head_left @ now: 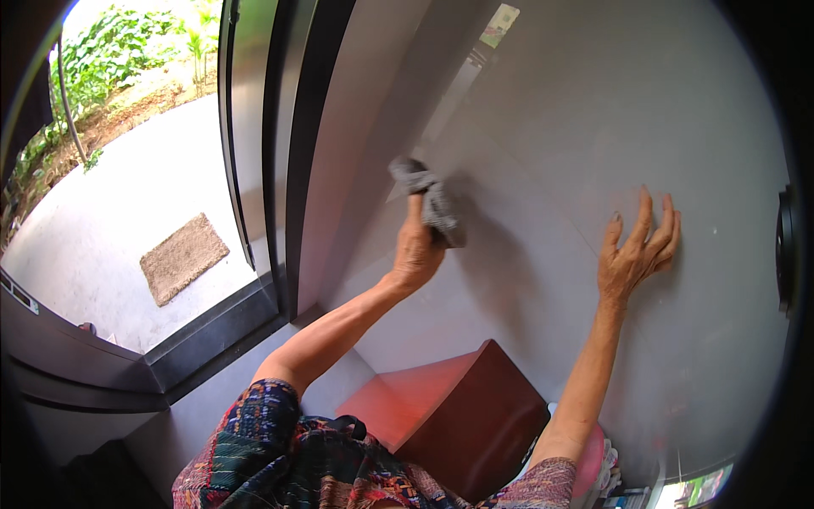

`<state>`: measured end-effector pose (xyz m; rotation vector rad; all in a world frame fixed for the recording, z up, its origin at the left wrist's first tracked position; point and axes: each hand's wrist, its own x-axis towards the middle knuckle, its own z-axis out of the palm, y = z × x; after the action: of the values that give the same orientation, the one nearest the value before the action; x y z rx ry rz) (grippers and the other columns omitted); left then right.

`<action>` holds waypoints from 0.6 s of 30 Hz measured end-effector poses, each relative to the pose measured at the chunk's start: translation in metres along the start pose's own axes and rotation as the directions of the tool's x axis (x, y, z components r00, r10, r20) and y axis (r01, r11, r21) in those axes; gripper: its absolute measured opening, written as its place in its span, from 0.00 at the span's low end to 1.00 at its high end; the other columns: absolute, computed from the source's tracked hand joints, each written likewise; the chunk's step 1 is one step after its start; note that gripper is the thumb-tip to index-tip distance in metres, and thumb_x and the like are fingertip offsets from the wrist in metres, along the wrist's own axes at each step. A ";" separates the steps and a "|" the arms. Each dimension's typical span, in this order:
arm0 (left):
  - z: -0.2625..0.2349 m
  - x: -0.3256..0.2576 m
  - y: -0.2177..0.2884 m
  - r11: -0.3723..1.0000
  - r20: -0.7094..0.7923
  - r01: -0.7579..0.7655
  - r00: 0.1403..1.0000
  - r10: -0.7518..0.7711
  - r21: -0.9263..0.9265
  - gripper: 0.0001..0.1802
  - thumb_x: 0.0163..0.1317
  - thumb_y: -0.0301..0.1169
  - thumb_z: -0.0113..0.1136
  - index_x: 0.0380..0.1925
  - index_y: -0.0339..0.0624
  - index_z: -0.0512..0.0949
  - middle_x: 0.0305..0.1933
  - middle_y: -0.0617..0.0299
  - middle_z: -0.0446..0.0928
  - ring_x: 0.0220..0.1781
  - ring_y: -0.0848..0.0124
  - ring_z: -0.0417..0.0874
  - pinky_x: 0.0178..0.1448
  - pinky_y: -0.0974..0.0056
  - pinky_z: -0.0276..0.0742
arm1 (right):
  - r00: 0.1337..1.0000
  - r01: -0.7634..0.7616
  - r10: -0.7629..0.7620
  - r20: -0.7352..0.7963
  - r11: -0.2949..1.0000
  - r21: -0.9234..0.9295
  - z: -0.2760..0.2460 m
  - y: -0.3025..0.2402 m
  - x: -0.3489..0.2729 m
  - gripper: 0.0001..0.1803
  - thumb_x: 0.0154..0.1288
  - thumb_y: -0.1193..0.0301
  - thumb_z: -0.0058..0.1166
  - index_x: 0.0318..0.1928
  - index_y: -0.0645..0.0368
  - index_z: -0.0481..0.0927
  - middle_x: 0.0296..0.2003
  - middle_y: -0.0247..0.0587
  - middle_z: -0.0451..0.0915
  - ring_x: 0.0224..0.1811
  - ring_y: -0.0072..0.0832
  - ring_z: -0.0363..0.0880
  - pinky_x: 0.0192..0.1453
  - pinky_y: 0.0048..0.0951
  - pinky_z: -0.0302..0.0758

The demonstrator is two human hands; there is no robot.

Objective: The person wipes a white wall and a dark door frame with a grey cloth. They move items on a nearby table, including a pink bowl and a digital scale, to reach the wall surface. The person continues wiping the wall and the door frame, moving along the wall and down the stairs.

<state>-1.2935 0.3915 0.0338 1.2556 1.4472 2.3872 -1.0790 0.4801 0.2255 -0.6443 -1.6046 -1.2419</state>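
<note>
My left hand (417,248) is raised against the grey wall (543,127) and is clamped around a crumpled grey cloth (431,200). The cloth bunches above and to the right of my knuckles and is pressed to the wall, not far from the wall's left edge, where it meets the dark frame (298,153) of the glass door. My fingers are curled shut on the cloth, so only the back of the hand and the wrist show.

My right hand (636,250) lies flat on the same wall, well apart from the cloth and further toward the wall's right side. Its fingers are spread and point upward, the palm is against the surface, and it holds nothing.

Below my arms, close to the foot of the wall, stands a reddish-brown wooden box (458,407) with a lighter orange top face. Just beside its right edge, near my right elbow, a pink container (593,462) peeks out; I cannot tell what it holds.

Through the glass door (136,170) on my left, a brown doormat (182,257) lies on the pale paving outside, with green plants (119,51) beyond it. My patterned sleeves (254,450) fill the lower edge of the view.
</note>
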 end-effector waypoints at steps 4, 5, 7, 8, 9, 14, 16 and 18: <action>0.049 0.028 -0.011 0.924 0.197 -0.300 0.946 0.256 0.236 0.40 0.61 0.26 0.54 0.70 0.38 0.45 0.70 0.36 0.50 0.74 0.43 0.48 0.73 0.47 0.48 | 0.998 -0.017 0.002 -0.064 0.974 -0.227 0.029 -0.003 0.001 0.24 0.70 0.47 0.35 0.60 0.34 0.73 0.66 0.40 0.64 0.65 0.37 0.62 0.60 0.38 0.55; 0.060 0.032 -0.003 0.914 0.188 -0.292 0.951 0.246 0.281 0.38 0.63 0.32 0.51 0.70 0.38 0.46 0.71 0.36 0.47 0.74 0.42 0.43 0.73 0.44 0.44 | 0.996 -0.023 0.004 -0.088 0.976 -0.218 0.033 -0.002 -0.001 0.24 0.71 0.47 0.33 0.60 0.33 0.73 0.66 0.40 0.63 0.65 0.36 0.62 0.60 0.39 0.55; 0.072 0.038 0.008 0.879 0.174 -0.265 0.962 0.211 0.396 0.37 0.68 0.45 0.45 0.70 0.38 0.49 0.73 0.36 0.41 0.76 0.39 0.33 0.73 0.38 0.35 | 0.995 -0.029 0.007 -0.104 0.978 -0.206 0.037 -0.006 -0.004 0.25 0.74 0.47 0.26 0.61 0.33 0.73 0.66 0.41 0.63 0.64 0.35 0.62 0.60 0.39 0.56; 0.074 0.049 0.005 0.865 0.150 -0.253 0.967 0.207 0.434 0.39 0.68 0.50 0.41 0.70 0.37 0.48 0.74 0.37 0.40 0.76 0.40 0.32 0.72 0.37 0.33 | 0.994 -0.025 0.004 -0.109 0.980 -0.198 0.039 -0.008 -0.003 0.25 0.74 0.47 0.26 0.61 0.34 0.73 0.66 0.41 0.63 0.64 0.35 0.63 0.60 0.38 0.56; 0.079 0.068 0.000 0.854 0.128 -0.239 0.971 0.203 0.461 0.41 0.68 0.56 0.36 0.70 0.37 0.48 0.74 0.38 0.38 0.76 0.40 0.30 0.72 0.36 0.32 | 0.994 -0.016 -0.006 -0.111 0.980 -0.200 0.040 -0.006 -0.004 0.25 0.74 0.47 0.27 0.61 0.35 0.73 0.66 0.41 0.63 0.64 0.35 0.63 0.60 0.38 0.56; 0.058 0.166 -0.006 0.718 0.042 -0.375 0.899 0.436 0.586 0.40 0.68 0.57 0.37 0.69 0.39 0.51 0.73 0.36 0.41 0.74 0.37 0.38 0.70 0.35 0.37 | 0.993 -0.005 -0.023 -0.114 0.972 -0.235 0.042 0.000 -0.005 0.26 0.73 0.47 0.28 0.59 0.37 0.75 0.64 0.41 0.66 0.63 0.34 0.65 0.60 0.37 0.58; 0.041 0.197 -0.008 0.732 -0.030 -0.427 0.854 0.520 0.531 0.37 0.67 0.52 0.43 0.68 0.40 0.54 0.72 0.35 0.44 0.72 0.33 0.42 0.70 0.34 0.41 | 0.992 0.002 -0.032 -0.119 0.969 -0.249 0.042 0.000 -0.005 0.25 0.73 0.47 0.29 0.57 0.39 0.76 0.64 0.40 0.67 0.63 0.33 0.66 0.59 0.35 0.59; 0.027 0.214 -0.018 0.753 -0.050 -0.428 0.854 0.518 0.500 0.36 0.67 0.49 0.45 0.68 0.40 0.54 0.72 0.34 0.44 0.71 0.33 0.43 0.70 0.37 0.41 | 0.991 0.007 -0.041 -0.124 0.967 -0.256 0.043 0.001 -0.005 0.25 0.73 0.47 0.30 0.57 0.39 0.76 0.64 0.40 0.67 0.63 0.33 0.66 0.59 0.35 0.59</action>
<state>-1.4226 0.5166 0.1546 1.7320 2.0873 2.6027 -1.0923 0.5213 0.2207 -0.6909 -1.3615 -1.4932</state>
